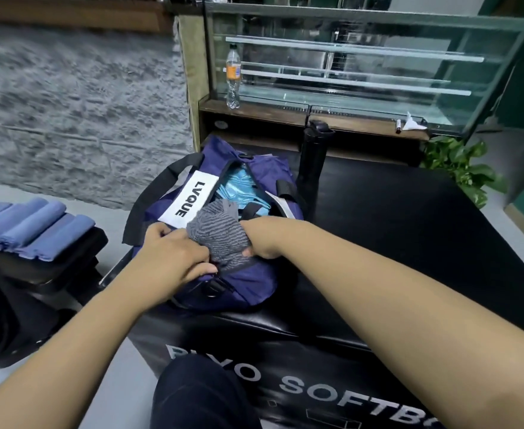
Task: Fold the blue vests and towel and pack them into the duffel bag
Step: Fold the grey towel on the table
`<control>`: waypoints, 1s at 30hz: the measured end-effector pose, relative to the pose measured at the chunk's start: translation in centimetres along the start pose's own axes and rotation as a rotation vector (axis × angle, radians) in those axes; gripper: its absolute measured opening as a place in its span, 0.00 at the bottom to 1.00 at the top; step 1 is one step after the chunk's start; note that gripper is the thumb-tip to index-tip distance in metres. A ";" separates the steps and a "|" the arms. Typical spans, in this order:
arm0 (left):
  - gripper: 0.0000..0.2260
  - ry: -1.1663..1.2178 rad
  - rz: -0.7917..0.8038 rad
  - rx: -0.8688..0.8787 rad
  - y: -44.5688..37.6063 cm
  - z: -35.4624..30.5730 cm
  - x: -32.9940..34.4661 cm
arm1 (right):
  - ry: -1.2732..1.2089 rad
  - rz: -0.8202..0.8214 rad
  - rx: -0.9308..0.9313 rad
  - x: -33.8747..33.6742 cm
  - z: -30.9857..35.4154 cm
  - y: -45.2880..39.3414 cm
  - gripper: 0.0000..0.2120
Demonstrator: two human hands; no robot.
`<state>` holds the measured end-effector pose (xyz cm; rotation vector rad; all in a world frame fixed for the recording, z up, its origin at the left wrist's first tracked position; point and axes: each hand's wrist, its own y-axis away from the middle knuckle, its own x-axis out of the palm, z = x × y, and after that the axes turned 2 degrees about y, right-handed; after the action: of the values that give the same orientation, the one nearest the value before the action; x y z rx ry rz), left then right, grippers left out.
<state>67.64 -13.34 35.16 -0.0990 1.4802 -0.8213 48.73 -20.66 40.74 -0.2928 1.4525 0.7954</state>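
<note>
A navy duffel bag [248,278] with a white LVQUE label lies open on a black padded box [409,230]. Light blue fabric [239,188] shows inside the bag's far half. A folded grey striped towel [220,235] sits in the near part of the opening. My left hand [171,252] grips the towel's left side at the bag's rim. On the towel's right side my right hand [260,239] holds it with the fingers curled under its edge.
Several folded blue cloths [32,226] lie on a black bench at the left. A tall black bottle [313,159] stands just behind the bag. A glass cabinet with a plastic bottle [233,78] is at the back, and a green plant [461,168] at the right.
</note>
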 end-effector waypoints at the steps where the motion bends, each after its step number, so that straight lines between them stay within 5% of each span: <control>1: 0.27 0.007 -0.039 0.035 0.0 -0.1 -0.1 | 0.062 0.024 0.012 0.2 0.4 -0.3 0.22; 6: 0.20 -0.096 -0.193 0.202 -0.3 -1.2 -1.6 | 0.223 0.049 0.070 1.0 1.6 -1.2 0.18; 10: 0.24 -0.058 -0.105 0.127 -0.6 -1.0 -1.9 | 0.153 -0.041 -0.042 1.4 1.2 -0.5 0.19; 13: 0.19 0.141 -0.050 -0.093 -0.6 -0.5 -1.5 | -0.002 -0.316 -0.080 2.0 -0.7 0.8 0.20; 15: 0.10 0.208 -0.051 -0.311 -1.5 -0.7 -1.5 | 0.090 -0.628 0.011 2.0 -2.2 1.5 0.15; 16: 0.14 0.220 -0.017 -0.433 -2.4 -0.8 -1.5 | 0.099 -0.715 0.112 2.0 -2.9 1.8 0.15; 18: 0.25 0.242 0.107 -0.614 -4.7 -0.1 -1.4 | -0.014 -0.674 0.367 2.0 -4.3 2.3 0.18; 20: 0.25 0.214 0.237 -0.701 -7.4 1.0 -0.9 | -0.190 -0.492 0.532 2.0 -5.6 2.1 0.15; 22: 0.21 0.137 0.383 -0.764 -9.8 2.0 -0.1 | -0.342 -0.407 0.568 1.7 -6.4 1.9 0.07; 24: 0.20 0.045 0.498 -0.801 -11.3 2.4 0.5 | -0.454 -0.439 0.548 1.2 -6.7 1.8 0.11; 30: 0.15 0.384 0.255 -0.650 -13.1 0.8 -0.1 | -0.654 -0.659 0.377 -0.8 -4.6 2.5 0.17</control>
<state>62.81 -23.23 42.40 -0.2411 2.0324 -0.1290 43.68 -22.02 41.51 -0.1769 0.7767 0.0465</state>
